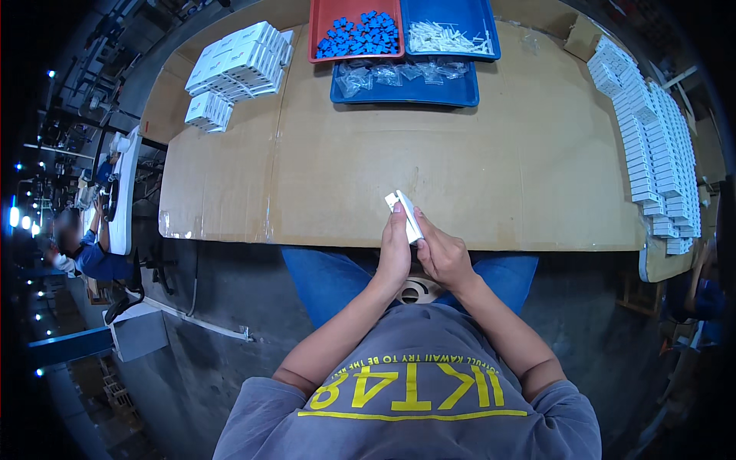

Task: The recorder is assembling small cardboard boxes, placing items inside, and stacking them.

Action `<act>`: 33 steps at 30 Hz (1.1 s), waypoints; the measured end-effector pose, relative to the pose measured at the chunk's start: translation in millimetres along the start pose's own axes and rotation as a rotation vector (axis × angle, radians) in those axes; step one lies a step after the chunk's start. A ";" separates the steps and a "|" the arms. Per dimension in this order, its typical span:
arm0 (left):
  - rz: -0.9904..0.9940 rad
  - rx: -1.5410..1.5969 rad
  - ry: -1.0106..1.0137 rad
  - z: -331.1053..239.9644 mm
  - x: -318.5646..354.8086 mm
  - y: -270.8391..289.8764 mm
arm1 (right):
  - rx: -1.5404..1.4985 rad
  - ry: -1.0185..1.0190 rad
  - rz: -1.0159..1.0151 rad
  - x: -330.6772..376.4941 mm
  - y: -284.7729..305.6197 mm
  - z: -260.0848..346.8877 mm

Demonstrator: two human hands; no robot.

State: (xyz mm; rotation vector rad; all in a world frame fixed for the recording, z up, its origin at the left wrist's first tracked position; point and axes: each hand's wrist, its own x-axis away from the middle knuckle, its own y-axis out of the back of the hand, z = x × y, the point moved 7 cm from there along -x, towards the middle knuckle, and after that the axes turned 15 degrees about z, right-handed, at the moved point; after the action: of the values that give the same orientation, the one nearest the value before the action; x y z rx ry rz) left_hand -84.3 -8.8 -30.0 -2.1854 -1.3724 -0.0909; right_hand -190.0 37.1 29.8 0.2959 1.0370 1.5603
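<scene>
Close to the front edge of the cardboard-covered table (345,184), a small white box (409,218) is held up between my two hands. My left hand (393,249) grips its left side, with the thumb near the upper end. From the right, my right hand (446,254) presses along the other side, fingers together. A small white flap or piece sticks out at the box's top left; I cannot tell which. The palms hide the lower part of the box.
At the back stand a red tray (313,38) of blue plastic pieces, a blue tray (495,38) of thin white pieces and another blue tray (406,96) of clear bags. White boxes are stacked at the back left (238,65) and right (640,146). Another person (100,257) sits far left.
</scene>
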 end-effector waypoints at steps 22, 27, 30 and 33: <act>0.058 0.005 0.039 5.1 1.0 -9.9 | -0.080 -0.115 -0.003 17.0 3.7 -4.7; 0.230 -0.181 -0.288 -45.1 5.0 -34.1 | -0.425 -0.248 -0.025 13.8 32.6 -18.1; 0.343 -0.484 -0.349 -54.6 5.6 -31.6 | -1.034 -0.611 -0.001 15.2 23.5 -36.9; 0.412 -0.734 -0.450 -58.1 7.6 -40.3 | -1.357 -0.809 0.108 14.8 12.2 -31.3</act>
State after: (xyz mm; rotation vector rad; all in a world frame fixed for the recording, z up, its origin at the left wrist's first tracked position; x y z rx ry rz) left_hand -101.7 -17.5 38.4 -3.2248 -1.1810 0.0705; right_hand -223.9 37.2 15.7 -0.0044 -0.7228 1.6641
